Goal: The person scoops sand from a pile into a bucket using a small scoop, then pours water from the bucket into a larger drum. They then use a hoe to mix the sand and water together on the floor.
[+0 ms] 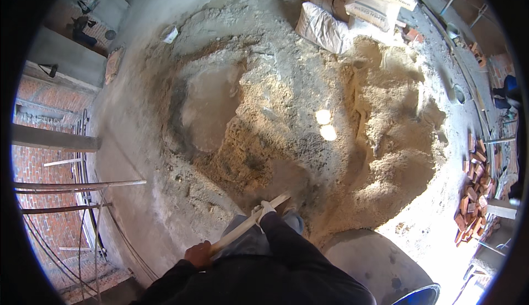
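Note:
My left hand [198, 255] is closed around the upper end of a long wooden tool handle [239, 232]. Farther down, my right hand [263, 213] grips the same handle, which slants up to the right in front of my legs. The tool's head is blurred against the mix, so its kind cannot be told. Before me spreads a heap of damp sand and grey cement mix [248, 143], hollowed in the middle. A pool of murky water [210, 106] stands in that hollow.
A sand pile [396, 148] lies to the right, with cement bags [374, 11] stacked behind it. Loose bricks [471, 205] line the right side. A bucket [170, 35] sits at far left; a drum rim [434, 290] shows bottom right. Poles [82, 186] jut in from the left.

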`<state>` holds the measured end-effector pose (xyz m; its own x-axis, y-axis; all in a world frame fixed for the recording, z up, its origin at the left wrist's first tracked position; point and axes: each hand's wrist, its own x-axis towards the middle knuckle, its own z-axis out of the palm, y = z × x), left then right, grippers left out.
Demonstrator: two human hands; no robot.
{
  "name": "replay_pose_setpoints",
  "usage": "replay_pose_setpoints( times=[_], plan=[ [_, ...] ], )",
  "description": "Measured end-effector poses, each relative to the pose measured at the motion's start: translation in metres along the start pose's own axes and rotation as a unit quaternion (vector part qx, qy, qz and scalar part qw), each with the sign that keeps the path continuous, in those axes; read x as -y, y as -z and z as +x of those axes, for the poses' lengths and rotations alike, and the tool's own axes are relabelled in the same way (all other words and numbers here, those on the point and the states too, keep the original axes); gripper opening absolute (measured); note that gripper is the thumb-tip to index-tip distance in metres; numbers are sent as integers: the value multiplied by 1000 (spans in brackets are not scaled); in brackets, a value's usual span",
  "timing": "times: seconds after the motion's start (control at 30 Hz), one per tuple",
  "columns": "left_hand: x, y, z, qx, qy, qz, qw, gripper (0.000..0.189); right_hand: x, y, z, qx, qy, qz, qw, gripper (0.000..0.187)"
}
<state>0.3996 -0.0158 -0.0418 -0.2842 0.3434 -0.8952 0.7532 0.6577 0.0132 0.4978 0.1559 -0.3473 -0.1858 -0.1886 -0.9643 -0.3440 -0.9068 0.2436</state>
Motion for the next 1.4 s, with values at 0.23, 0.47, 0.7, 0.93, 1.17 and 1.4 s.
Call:
replay_pose_setpoints(
  times=[0.23,0.47,0.7,0.93,1.17,1.4],
  plan=[
    [-6,-27,179,-153,-27,-137,978,24,117,-64,52,14,270,-57,961,11],
    [-84,22,393,-154,-199,-214,944,47,235,-147,113,-28,433,-197,879,21],
    [-48,7,403,-160,-193,-320,914,43,252,-159,213,-123,511,-546,652,21],
    [85,-43,225,-48,-62,-330,941,38,87,-125,259,-39,315,-653,688,15],
    [67,20,183,-121,-130,-296,939,42,62,-112,194,-10,142,-259,955,9],
    [132,115,88,-165,-132,-251,945,28,-11,-131,95,24,91,-132,987,11]
  ],
)
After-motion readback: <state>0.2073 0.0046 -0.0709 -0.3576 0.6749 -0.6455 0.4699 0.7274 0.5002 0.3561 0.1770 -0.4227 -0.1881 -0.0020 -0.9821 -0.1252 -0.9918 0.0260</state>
